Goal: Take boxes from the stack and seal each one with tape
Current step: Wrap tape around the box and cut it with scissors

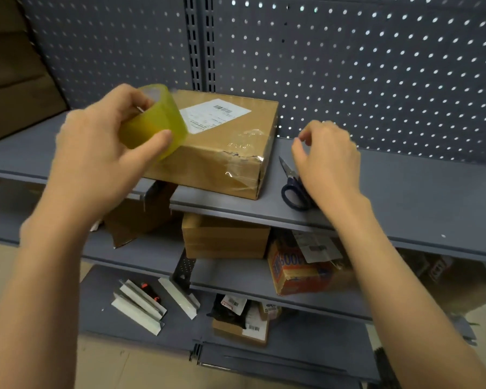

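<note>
The left hand grips a roll of yellowish clear tape, thumb across its outer face and fingers hooked into the core, held just above the near left corner of the cardboard box. The box lies flat on the grey shelf, its white shipping label facing up. Clear tape already crinkles across its right end, where the cardboard looks torn and dented.

The right hand hovers to the right of the box with fingers loosely curled and thumb and forefinger nearly together, as if pinching; whether a film end is between them I cannot tell. Just under it, touching the shelf, lie blue-handled scissors, blades pointing towards the back.

Risks as I judge them: a free tape end is nearly invisible and could fold back on itself or stick to the fingers. The roll sits over the label, so a careless strip could wrinkle across the barcode. The box overhangs nothing, but its damaged right end may buckle if pressed hard. The scissors lie close to the right wrist — a sweep could knock them off the shelf's front edge.

Below the box, on lower shelves, sit more cardboard boxes, an orange printed carton and small parcels. Behind the box stands a perforated back panel — none of it blocks the hands.
</note>
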The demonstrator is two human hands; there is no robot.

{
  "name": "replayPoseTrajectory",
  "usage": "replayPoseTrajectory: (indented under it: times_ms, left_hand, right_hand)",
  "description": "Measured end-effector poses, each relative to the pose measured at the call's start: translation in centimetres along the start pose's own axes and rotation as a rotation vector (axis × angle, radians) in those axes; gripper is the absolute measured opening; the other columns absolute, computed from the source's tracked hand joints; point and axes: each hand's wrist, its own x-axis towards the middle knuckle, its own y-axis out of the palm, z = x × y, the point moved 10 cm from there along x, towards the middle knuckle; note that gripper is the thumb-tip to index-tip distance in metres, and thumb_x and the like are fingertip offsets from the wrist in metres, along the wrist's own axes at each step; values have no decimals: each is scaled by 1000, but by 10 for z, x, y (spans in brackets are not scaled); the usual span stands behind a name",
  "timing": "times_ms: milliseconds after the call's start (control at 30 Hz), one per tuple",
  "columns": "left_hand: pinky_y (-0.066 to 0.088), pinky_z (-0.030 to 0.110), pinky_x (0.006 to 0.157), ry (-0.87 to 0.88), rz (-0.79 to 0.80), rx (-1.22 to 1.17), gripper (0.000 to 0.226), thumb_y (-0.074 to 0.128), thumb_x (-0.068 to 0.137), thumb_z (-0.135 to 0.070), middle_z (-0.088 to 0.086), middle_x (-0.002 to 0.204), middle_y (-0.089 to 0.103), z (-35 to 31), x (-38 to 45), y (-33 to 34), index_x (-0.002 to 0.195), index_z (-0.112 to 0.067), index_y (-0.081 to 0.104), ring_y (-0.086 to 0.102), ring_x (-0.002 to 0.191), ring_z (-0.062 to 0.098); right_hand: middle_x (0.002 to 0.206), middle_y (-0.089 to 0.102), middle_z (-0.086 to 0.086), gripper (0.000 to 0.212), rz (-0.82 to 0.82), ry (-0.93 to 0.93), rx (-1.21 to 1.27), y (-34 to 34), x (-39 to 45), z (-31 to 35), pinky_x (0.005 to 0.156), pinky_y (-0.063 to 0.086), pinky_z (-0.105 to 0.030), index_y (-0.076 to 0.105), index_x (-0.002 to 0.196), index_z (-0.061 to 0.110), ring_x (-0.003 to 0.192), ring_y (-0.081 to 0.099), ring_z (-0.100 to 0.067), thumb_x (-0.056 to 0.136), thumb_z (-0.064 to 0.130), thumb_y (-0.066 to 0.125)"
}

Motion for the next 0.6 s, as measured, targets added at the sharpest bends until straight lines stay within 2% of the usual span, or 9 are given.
replayPoseTrajectory:
  times_ms: [100, 167, 300, 400, 467, 600]
  left_hand:
    - [48, 53, 87, -26, -11, 99, 47, 60, 81, -44, 14, 112, 63, 25, 16, -12, 117, -15, 54, 57, 99, 34]
    - [49, 51, 84, -47, 2, 129, 49, 63, 81, -43, 18, 114, 62, 46, 26, -18, 119, -13, 54, 58, 100, 36]
    - [48, 48, 77, -55, 50, 185, 55, 56, 75, -45, 21, 108, 64, 95, 45, -22, 116, -8, 56, 59, 93, 39]
    - [46, 45, 75, -60, 113, 187, 44, 70, 82, -34, 20, 107, 64, 138, 59, -16, 113, -6, 57, 58, 93, 39]
    - [46, 45, 74, -30, 167, 187, 35, 71, 84, -23, 19, 106, 64, 163, 66, -9, 111, -6, 57, 58, 93, 39]
    - [35, 36, 64, 69, 238, 224, 29, 71, 83, -23, 16, 94, 64, 198, 75, 8, 101, -8, 55, 58, 86, 39]
  right_hand:
    - [109, 59, -9, 24, -15, -36, 17, -6, 13, 26, 72, 34, -33, 62, 105, 7, 100, 53, -29, 97, 21, 44]
    - [108, 58, -8, 24, -19, -61, 11, -5, 18, 47, 69, 32, -32, 62, 104, 7, 98, 53, -28, 97, 21, 44]
    - [111, 57, -6, 24, -34, -84, 10, 4, 24, 90, 70, 29, -30, 60, 109, 11, 101, 52, -26, 98, 25, 45]
    - [111, 57, -6, 23, -50, -65, 16, 13, 29, 122, 70, 30, -31, 61, 107, 12, 101, 53, -26, 97, 25, 46]
    - [112, 57, -6, 23, -59, -57, 8, 20, 30, 142, 70, 30, -31, 61, 107, 12, 101, 53, -26, 97, 25, 46]
    - [113, 58, -5, 24, -78, -20, -15, 33, 30, 172, 73, 32, -31, 62, 110, 13, 104, 53, -25, 97, 27, 46]
